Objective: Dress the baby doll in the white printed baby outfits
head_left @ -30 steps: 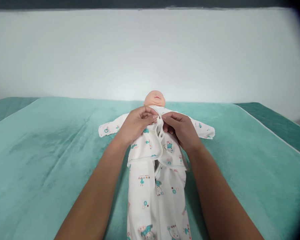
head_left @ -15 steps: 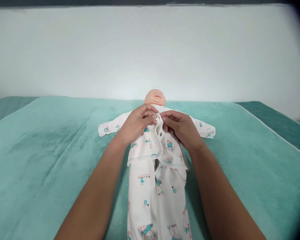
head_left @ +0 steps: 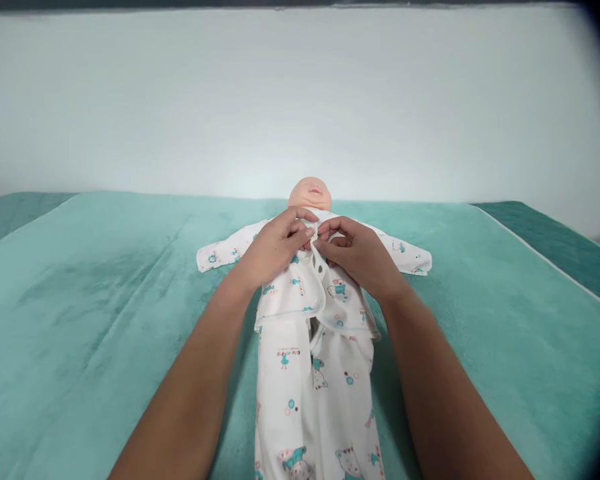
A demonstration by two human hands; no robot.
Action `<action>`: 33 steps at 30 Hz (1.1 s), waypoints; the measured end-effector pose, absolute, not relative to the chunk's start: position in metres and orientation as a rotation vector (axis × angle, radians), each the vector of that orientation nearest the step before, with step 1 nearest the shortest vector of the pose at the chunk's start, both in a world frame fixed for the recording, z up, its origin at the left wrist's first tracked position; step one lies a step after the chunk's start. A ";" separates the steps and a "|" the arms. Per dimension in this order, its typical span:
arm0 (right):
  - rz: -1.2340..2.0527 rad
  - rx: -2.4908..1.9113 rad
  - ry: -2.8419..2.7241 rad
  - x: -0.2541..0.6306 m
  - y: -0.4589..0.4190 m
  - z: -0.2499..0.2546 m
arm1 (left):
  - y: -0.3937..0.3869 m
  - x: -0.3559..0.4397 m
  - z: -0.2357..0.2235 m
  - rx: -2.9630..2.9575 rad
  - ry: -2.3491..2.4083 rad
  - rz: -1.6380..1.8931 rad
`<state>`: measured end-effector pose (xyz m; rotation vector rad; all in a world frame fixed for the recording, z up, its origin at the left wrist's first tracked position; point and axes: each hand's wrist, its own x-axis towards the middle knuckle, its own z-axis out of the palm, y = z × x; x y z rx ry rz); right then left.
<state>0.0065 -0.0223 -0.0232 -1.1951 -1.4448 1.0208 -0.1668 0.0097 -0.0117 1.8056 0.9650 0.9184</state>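
A baby doll (head_left: 309,193) lies on its back on a teal blanket (head_left: 105,300), dressed in a white printed shirt (head_left: 300,287) and matching trousers (head_left: 310,400). My left hand (head_left: 275,247) pinches the left edge of the shirt front near the collar. My right hand (head_left: 360,257) pinches the right edge, fingertips meeting the left hand's at the top button. Below my hands the shirt front overlaps, with a button showing.
The blanket covers a wide flat bed, with darker teal edges at the far right (head_left: 555,247) and far left. A plain white wall (head_left: 300,100) stands behind the doll's head.
Both hands have crept slightly up toward the collar and closed together. The two shirt edges now meet at the top, where a gap showed before.
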 end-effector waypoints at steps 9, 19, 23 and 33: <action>0.954 -1.236 -1.513 0.002 -0.024 -0.024 | -0.003 -0.159 0.000 1.936 1.080 0.887; 1.040 -1.135 -1.477 0.005 -0.023 -0.026 | 0.002 -0.158 -0.008 1.649 1.009 0.992; 1.088 -1.085 -1.458 0.007 -0.020 -0.028 | 0.005 -0.157 -0.011 1.563 0.940 1.050; 1.144 -1.037 -1.394 0.008 -0.018 -0.031 | 0.003 -0.153 -0.006 1.507 1.012 1.064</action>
